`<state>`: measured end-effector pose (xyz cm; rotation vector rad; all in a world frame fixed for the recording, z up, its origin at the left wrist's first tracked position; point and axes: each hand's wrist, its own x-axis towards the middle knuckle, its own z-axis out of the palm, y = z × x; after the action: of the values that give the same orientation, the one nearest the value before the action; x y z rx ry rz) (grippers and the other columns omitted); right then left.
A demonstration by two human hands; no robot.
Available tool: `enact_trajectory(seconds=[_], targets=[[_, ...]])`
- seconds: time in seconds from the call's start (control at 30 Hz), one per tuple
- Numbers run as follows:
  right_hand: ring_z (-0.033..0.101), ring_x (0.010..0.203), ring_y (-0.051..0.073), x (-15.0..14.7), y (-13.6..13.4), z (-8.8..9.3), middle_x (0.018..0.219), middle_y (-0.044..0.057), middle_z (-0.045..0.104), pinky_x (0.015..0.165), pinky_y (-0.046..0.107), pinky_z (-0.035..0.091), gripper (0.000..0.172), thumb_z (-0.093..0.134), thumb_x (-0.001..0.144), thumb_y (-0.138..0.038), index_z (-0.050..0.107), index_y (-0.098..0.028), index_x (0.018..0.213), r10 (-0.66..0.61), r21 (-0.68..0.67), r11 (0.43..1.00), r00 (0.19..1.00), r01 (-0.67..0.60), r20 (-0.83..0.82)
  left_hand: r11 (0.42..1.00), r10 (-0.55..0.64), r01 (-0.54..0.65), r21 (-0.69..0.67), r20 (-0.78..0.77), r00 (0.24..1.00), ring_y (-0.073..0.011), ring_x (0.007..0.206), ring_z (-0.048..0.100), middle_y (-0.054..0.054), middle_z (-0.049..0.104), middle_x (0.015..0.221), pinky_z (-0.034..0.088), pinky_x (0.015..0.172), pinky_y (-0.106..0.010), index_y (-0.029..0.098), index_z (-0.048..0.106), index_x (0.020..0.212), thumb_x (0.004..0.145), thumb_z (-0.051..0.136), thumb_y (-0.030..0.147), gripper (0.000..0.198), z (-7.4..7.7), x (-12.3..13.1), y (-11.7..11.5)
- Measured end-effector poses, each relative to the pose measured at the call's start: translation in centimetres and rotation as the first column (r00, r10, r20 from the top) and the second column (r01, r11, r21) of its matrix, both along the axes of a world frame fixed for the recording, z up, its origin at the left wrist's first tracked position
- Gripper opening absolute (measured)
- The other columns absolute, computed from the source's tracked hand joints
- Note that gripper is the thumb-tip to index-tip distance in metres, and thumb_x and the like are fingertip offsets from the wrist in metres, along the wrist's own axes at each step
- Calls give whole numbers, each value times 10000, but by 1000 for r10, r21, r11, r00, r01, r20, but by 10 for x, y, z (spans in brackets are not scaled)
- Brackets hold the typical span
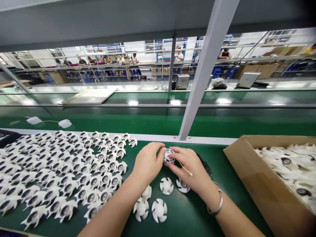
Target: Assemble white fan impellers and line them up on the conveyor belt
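Note:
Between my two hands is a small round white fan frame (169,156) with an open ring and spokes. My left hand (149,162) pinches its left edge. My right hand (189,167) grips the other side, fingers on the rim and face. A thin pale wire (185,169) with a small white end runs across my right fingers. Below the hands several loose white fan blades lie on the green surface, among them one fan blade (166,186) and another fan blade (159,210). A fan blade (183,186) with a dark hub is partly under my right hand.
Rows of white fan blades (66,168) cover the left side. A cardboard box (256,177) of white fan blades stands at right. Black small parts (204,164) lie behind my right hand. A slanted metal post (197,95) rises ahead. People sit at far benches.

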<state>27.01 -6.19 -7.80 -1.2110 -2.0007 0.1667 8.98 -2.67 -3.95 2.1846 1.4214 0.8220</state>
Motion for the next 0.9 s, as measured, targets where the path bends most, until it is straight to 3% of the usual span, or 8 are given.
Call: enact_trajectory(seconds=[0.17, 0.33, 0.43, 0.53, 0.6, 0.73, 0.8, 0.9], targets=[[670, 1054, 269, -6, 1, 3, 1226, 50, 700, 865, 426, 504, 211, 702, 866, -303, 740, -301, 1073, -39, -171, 983, 989, 64, 145, 990, -89, 88, -107, -6, 996, -196, 989, 649, -5, 725, 1053, 499, 880, -324, 253, 727, 984, 909, 529, 256, 212, -9, -2, 5], [670, 1058, 268, -7, 5, 11, 1206, 54, 710, 899, 432, 495, 237, 765, 805, -282, 765, -331, 1037, -54, -222, 970, 978, 99, 201, 975, -89, 105, -194, 90, 992, -177, 883, 660, 10, 730, 934, 507, 811, -302, 239, 705, 896, 868, 558, 224, 150, -14, -2, 11], [652, 1086, 261, -2, 5, 16, 1169, 44, 726, 937, 441, 478, 195, 767, 801, -292, 765, -301, 996, 44, -196, 981, 980, -5, 192, 981, -42, 51, -185, 53, 998, -186, 888, 658, 1, 719, 927, 511, 807, -311, 228, 652, 945, 861, 581, 222, 110, -11, -1, 7], [626, 1104, 244, 5, 6, 16, 1173, 23, 716, 968, 425, 476, 172, 740, 825, -335, 745, -290, 991, 200, -179, 969, 963, -168, 179, 998, -8, 11, -58, 52, 999, -206, 1027, 637, -27, 701, 1078, 498, 894, -344, 234, 616, 1087, 900, 563, 254, 195, -5, -1, 0], [563, 1211, 279, 8, 10, 11, 1316, 57, 636, 1011, 468, 457, 279, 684, 865, -311, 698, -281, 1143, 116, -118, 989, 974, -94, 193, 1000, -8, 5, 26, 86, 996, -202, 1075, 621, -35, 679, 1153, 483, 940, -349, 235, 597, 1150, 938, 526, 287, 230, 1, -3, -3], [427, 1352, 330, 18, 20, -1, 1492, 201, 415, 1052, 525, 428, 643, 551, 920, -260, 333, -144, 1514, -275, 42, 961, 958, 273, 76, 999, -40, 39, 33, 5, 999, -216, 1082, 612, -41, 673, 1160, 475, 950, -354, 232, 623, 1160, 925, 562, 330, 262, 11, -10, -6], [552, 1190, 308, 27, 22, -1, 1310, 188, 569, 979, 487, 481, 540, 527, 927, -280, 440, -132, 1439, -339, 12, 941, 940, 339, 45, 983, -169, 159, -92, -110, 979, -236, 1059, 619, -32, 686, 1117, 487, 907, -348, 248, 670, 1125, 849, 666, 394, 313, 13, -14, -7], [629, 894, 241, 37, 18, 3, 934, 88, 688, 830, 402, 523, 215, 534, 912, -268, 697, -188, 1027, -254, -156, 949, 959, 272, 128, 889, -404, 333, -314, -196, 894, -242, 995, 637, -13, 678, 1099, 495, 807, -312, 287, 717, 1102, 669, 818, 430, 467, 11, -17, -10]])
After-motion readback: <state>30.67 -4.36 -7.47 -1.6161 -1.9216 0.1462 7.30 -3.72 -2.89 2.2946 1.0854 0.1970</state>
